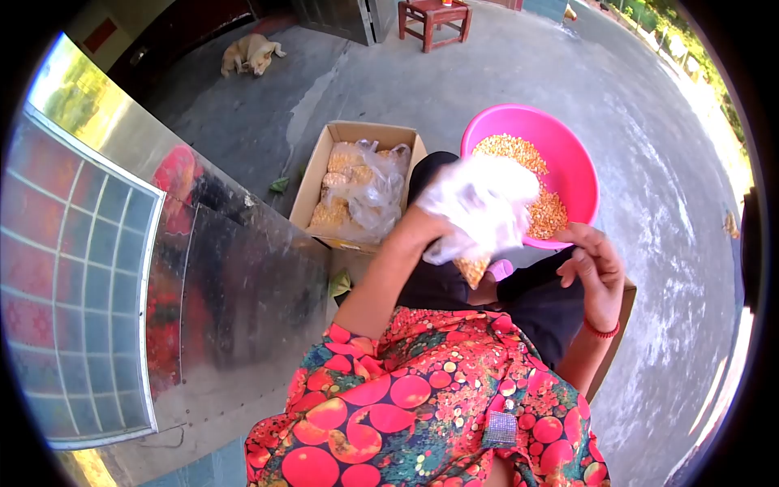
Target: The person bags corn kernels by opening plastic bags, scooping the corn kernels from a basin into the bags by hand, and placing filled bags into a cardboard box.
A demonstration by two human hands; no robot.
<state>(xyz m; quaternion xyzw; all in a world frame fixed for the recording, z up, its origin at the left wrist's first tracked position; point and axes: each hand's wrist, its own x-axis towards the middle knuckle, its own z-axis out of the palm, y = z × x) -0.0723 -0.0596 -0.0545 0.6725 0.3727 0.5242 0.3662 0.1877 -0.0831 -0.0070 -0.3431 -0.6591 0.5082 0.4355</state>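
My left hand is closed on a thin clear plastic bag, which hides most of the fingers. Orange corn kernels fill the bag's lower corner, hanging above my lap. The upper part of the bag is blurred and overlaps the near left side of a pink basin. Loose corn kernels lie inside that basin. Beside its near right rim is my right hand, fingers bent and apart, with nothing visible in them.
To the left of my knees stands a cardboard box with several bags of corn. A shiny metal door panel rises at the left. Farther off, a dog lies on the concrete floor near a red wooden stool.
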